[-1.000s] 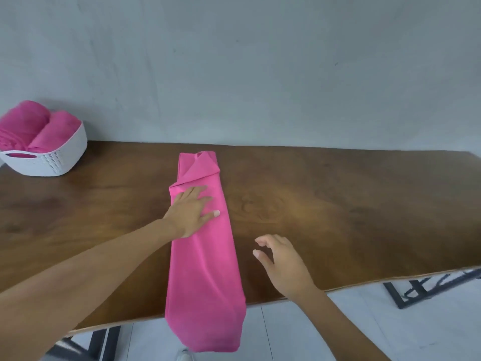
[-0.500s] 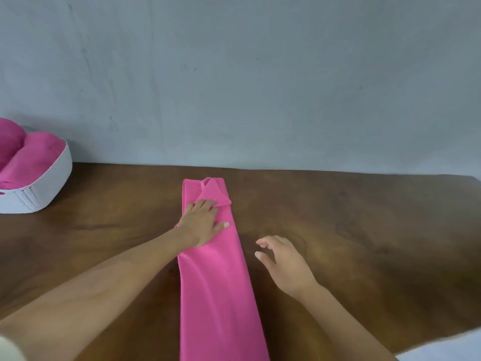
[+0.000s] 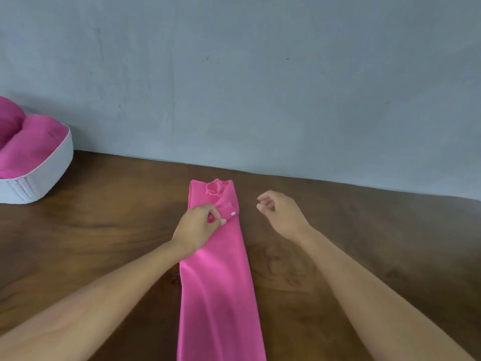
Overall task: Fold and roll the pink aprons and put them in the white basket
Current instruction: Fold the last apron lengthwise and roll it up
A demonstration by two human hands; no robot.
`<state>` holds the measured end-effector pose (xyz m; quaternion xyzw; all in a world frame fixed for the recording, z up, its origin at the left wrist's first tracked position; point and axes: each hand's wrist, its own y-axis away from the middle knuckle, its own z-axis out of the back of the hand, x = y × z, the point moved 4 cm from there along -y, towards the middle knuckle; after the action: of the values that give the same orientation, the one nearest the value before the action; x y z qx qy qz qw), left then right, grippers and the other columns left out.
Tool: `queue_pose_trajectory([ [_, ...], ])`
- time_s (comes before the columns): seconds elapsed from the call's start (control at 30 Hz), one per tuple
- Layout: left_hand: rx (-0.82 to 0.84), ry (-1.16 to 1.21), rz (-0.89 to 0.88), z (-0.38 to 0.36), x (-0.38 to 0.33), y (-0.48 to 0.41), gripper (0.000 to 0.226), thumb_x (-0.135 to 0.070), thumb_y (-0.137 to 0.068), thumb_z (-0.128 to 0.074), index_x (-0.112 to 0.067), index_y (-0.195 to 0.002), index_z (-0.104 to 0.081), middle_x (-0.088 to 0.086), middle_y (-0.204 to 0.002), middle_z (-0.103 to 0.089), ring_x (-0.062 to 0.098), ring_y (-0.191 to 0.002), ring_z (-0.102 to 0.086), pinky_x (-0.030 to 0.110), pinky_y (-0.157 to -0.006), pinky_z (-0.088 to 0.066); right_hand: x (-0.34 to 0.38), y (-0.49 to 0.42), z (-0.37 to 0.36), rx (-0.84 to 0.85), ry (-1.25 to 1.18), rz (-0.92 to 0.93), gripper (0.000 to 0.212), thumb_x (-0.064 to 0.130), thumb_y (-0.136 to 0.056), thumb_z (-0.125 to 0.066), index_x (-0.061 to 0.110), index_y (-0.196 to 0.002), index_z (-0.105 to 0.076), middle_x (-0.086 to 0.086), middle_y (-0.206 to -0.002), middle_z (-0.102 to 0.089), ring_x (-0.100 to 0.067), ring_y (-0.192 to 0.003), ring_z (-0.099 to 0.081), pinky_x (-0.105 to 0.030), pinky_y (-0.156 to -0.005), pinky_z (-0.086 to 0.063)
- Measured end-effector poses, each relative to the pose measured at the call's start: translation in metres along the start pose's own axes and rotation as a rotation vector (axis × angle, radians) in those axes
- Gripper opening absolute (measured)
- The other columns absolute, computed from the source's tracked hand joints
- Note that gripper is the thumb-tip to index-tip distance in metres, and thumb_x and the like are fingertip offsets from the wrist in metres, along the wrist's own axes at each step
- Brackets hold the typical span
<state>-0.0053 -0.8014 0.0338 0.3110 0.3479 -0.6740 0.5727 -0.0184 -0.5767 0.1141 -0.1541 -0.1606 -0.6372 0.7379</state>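
A pink apron (image 3: 218, 282) lies folded into a long narrow strip down the middle of the wooden table (image 3: 364, 256), its far end bunched up near the wall. My left hand (image 3: 200, 227) pinches a fold of the apron near that far end. To the right of the strip my right hand (image 3: 281, 214) hovers above the table, fingers loosely curled, holding nothing. The white basket (image 3: 49, 173) stands at the far left of the table with rolled pink aprons (image 3: 28, 142) inside it.
A grey wall (image 3: 260, 74) runs along the back edge of the table. Bare wood lies between the basket and the apron and to the right of my right hand.
My left hand went from pressing flat on the apron to pinching a fold near its far end. My right hand moved forward, up beside that end. The camera moved in closer.
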Motion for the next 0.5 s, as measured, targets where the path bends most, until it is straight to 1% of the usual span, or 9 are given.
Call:
queue_pose_trajectory([
  [0.07,-0.027,0.043,0.092,-0.001,0.007,-0.003,0.018,-0.034,-0.085,-0.081,-0.025,-0.081,-0.066,-0.012,-0.08,-0.069,0.005,-0.076,-0.064,0.028,-0.067,-0.051,0.013,-0.02,-0.001,0.016,-0.01,0.029,0.021,0.032,-0.1,-0.057,0.024,-0.119,-0.063,0.009,-0.11,-0.065,-0.006,-0.097,-0.061,-0.03,-0.089,-0.051],
  [0.13,-0.032,0.048,0.163,-0.004,0.014,-0.006,0.025,-0.039,-0.081,-0.084,-0.027,-0.083,-0.062,-0.007,-0.08,-0.068,0.009,-0.074,-0.064,0.028,-0.064,-0.052,0.026,-0.039,-0.006,0.041,-0.005,0.062,0.023,0.03,-0.1,-0.057,0.022,-0.12,-0.063,0.008,-0.111,-0.066,-0.007,-0.097,-0.06,-0.03,-0.089,-0.05],
  [0.23,-0.044,0.02,0.228,-0.007,0.015,-0.011,0.032,-0.045,-0.077,-0.085,-0.028,-0.084,-0.059,-0.008,-0.08,-0.066,0.01,-0.071,-0.062,0.026,-0.061,-0.05,0.046,-0.067,-0.013,0.092,0.019,0.144,0.022,0.026,-0.102,-0.054,0.021,-0.121,-0.064,0.008,-0.114,-0.066,-0.007,-0.1,-0.059,-0.027,-0.088,-0.048],
  [0.3,-0.047,-0.012,0.261,-0.008,0.015,-0.015,0.036,-0.049,-0.076,-0.084,-0.026,-0.083,-0.057,-0.009,-0.077,-0.065,0.009,-0.068,-0.06,0.026,-0.058,-0.048,0.054,-0.085,-0.02,0.136,0.033,0.184,0.024,0.024,-0.102,-0.055,0.019,-0.123,-0.065,0.007,-0.117,-0.066,-0.007,-0.104,-0.058,-0.026,-0.091,-0.046],
  [0.4,-0.052,-0.074,0.294,-0.009,0.015,-0.02,0.044,-0.054,-0.077,-0.08,-0.024,-0.087,-0.049,-0.007,-0.072,-0.062,0.011,-0.062,-0.058,0.027,-0.053,-0.041,0.059,-0.107,-0.036,0.193,0.037,0.233,0.02,0.018,-0.098,-0.06,0.02,-0.116,-0.069,0.007,-0.116,-0.069,-0.008,-0.105,-0.062,-0.033,-0.096,-0.051],
  [0.47,-0.049,-0.11,0.28,-0.01,0.016,-0.023,0.047,-0.053,-0.081,-0.078,-0.024,-0.093,-0.042,-0.007,-0.074,-0.061,0.013,-0.064,-0.06,0.03,-0.053,-0.043,0.059,-0.118,-0.049,0.236,0.102,0.263,0.019,0.017,-0.096,-0.063,0.024,-0.112,-0.07,0.008,-0.112,-0.067,-0.008,-0.104,-0.062,-0.037,-0.094,-0.053],
  [0.5,-0.046,-0.12,0.272,-0.011,0.018,-0.024,0.047,-0.052,-0.083,-0.076,-0.025,-0.097,-0.04,-0.007,-0.075,-0.061,0.014,-0.065,-0.062,0.032,-0.054,-0.046,0.059,-0.122,-0.055,0.259,0.152,0.271,0.02,0.018,-0.096,-0.063,0.025,-0.113,-0.07,0.007,-0.114,-0.065,-0.01,-0.107,-0.059,-0.037,-0.094,-0.052],
])
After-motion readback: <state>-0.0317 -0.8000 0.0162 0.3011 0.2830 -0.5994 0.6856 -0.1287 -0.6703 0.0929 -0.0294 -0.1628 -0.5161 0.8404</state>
